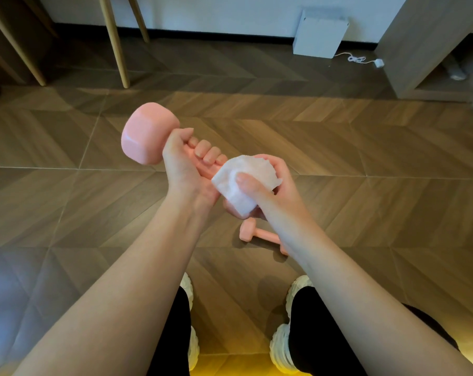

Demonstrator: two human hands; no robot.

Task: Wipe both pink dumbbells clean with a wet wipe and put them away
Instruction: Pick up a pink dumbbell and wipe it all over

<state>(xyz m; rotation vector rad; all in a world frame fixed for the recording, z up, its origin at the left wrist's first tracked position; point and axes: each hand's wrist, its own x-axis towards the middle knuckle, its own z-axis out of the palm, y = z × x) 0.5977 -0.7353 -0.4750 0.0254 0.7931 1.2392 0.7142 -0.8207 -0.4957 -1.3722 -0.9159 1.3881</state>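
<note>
White shoes (281, 348) stand on a wooden floor (379, 213). Just beyond them one pink dumbbell (253, 233) lies on the floor, partly hidden by the right forearm. Above it, the left hand (185, 169) grips the handle of the other pink dumbbell (147, 131), held in the air. The right hand (278, 191) clasps a white wet wipe (246, 180) round its near end. Farther off, wooden furniture legs (116, 42) and a white box (320, 35) stand by the wall.
</note>
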